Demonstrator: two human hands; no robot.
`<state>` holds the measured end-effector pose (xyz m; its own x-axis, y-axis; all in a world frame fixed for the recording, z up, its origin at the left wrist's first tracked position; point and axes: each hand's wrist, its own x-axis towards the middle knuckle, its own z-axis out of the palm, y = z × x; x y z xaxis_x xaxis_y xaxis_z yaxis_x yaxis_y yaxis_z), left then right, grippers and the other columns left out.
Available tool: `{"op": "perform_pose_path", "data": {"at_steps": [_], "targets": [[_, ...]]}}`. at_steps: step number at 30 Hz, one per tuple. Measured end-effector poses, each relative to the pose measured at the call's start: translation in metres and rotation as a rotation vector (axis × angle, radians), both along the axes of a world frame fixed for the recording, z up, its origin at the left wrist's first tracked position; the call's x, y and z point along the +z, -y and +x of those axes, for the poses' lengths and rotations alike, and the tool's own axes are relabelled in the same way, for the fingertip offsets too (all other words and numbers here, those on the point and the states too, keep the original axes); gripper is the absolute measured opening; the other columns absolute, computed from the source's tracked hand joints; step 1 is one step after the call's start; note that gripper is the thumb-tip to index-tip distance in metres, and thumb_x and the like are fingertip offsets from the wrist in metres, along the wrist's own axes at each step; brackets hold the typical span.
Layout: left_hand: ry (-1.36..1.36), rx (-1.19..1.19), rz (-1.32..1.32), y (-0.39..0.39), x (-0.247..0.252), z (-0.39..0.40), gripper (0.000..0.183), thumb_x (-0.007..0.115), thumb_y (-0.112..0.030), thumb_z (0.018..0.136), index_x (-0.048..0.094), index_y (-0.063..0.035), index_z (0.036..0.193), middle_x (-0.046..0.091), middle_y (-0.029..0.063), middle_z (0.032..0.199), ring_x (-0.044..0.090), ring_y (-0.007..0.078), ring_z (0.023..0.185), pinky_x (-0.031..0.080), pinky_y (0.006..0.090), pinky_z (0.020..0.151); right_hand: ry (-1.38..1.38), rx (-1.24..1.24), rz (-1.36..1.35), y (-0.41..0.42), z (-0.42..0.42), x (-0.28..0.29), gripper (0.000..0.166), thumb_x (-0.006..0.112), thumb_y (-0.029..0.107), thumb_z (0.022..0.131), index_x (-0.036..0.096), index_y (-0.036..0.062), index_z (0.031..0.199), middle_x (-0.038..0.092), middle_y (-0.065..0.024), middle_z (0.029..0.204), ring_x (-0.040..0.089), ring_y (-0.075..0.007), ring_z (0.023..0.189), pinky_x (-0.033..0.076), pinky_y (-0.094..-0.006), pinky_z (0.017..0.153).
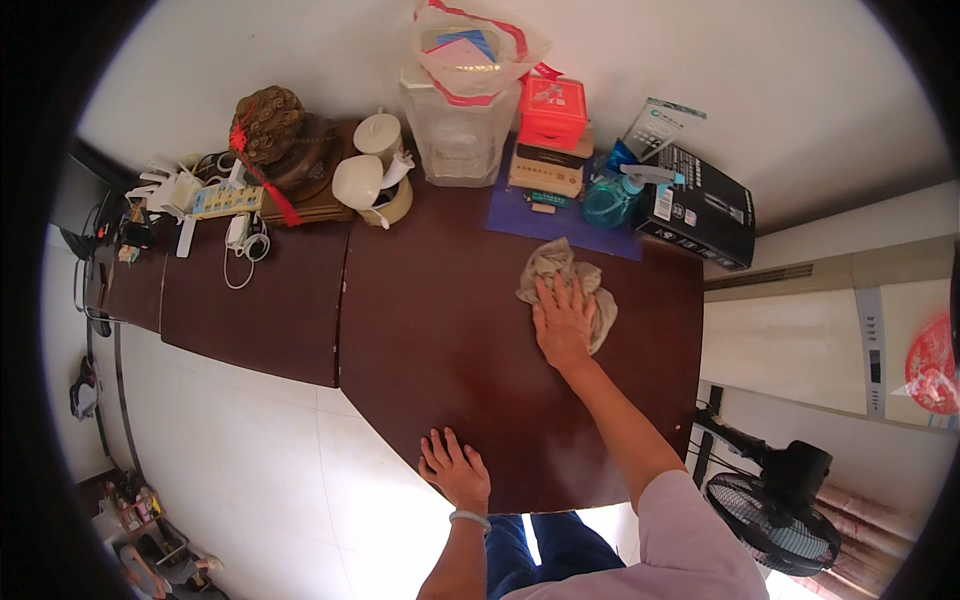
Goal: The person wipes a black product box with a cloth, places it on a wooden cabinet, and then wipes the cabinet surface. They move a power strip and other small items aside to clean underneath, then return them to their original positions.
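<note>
My right hand lies spread on a crumpled beige cloth, pressing it against the dark red-brown wooden tabletop. Parts of the cloth show beyond the fingertips and to the right of the hand. My left hand rests palm down at the table's near left edge, with nothing in it and its fingers somewhat apart; a light bracelet circles the wrist. Beyond the cloth, a blue sheet lies under a blue-green spray bottle and a stack of boxes topped by a red box.
Along the wall stand a carved wooden ornament, a lidded mug, a bagged plastic bin and a black box. A power strip and cables lie at the left. A black fan stands right of the table.
</note>
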<state>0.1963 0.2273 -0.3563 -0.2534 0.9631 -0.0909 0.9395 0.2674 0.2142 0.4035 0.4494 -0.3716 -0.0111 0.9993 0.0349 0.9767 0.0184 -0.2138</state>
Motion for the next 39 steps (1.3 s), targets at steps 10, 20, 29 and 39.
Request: {"op": "perform_pose_path", "data": {"at_steps": [10, 20, 29, 39], "targets": [[-0.003, -0.012, -0.011, -0.001, 0.004, 0.001, 0.045, 0.047, -0.024, 0.094, 0.051, -0.0028, 0.134, 0.043, 0.0195, 0.145, 0.032, 0.0388, 0.139, 0.021, 0.0558, 0.111, -0.051, 0.174, -0.02, -0.06, -0.079, 0.006, 0.05, 0.05, 0.026, 0.098, 0.04, 0.0194, 0.147, 0.034, -0.0108, 0.154, 0.027, -0.0349, 0.143, 0.021, -0.0571, 0.115], [0.038, 0.001, -0.011, 0.0, 0.002, 0.001, 0.044, 0.049, -0.025, 0.094, 0.054, -0.0044, 0.132, 0.044, 0.019, 0.144, 0.032, 0.0393, 0.138, 0.021, 0.0573, 0.11, -0.049, 0.252, 0.055, -0.141, -0.123, -0.003, 0.049, 0.049, 0.027, 0.099, 0.042, 0.0181, 0.147, 0.033, -0.0108, 0.154, 0.026, -0.0346, 0.143, 0.019, -0.0554, 0.116], [0.016, -0.001, -0.019, -0.001, 0.005, -0.002, 0.043, 0.051, -0.029, 0.095, 0.056, -0.0099, 0.134, 0.048, 0.0149, 0.143, 0.038, 0.0357, 0.136, 0.024, 0.0562, 0.108, -0.035, 0.281, 0.053, -0.152, -0.134, -0.003, 0.054, 0.051, 0.026, 0.098, 0.037, 0.018, 0.15, 0.034, -0.0105, 0.154, 0.026, -0.035, 0.143, 0.019, -0.0544, 0.116], [0.048, 0.013, -0.012, 0.0, 0.007, -0.002, 0.044, 0.056, -0.024, 0.091, 0.057, -0.0079, 0.132, 0.047, 0.0157, 0.143, 0.038, 0.0357, 0.137, 0.023, 0.0553, 0.11, -0.21, 0.566, 0.188, -0.074, -0.194, -0.006, 0.048, 0.061, 0.02, 0.091, 0.052, 0.0171, 0.139, 0.044, -0.0111, 0.146, 0.039, -0.0355, 0.136, 0.03, -0.0564, 0.11]]}}
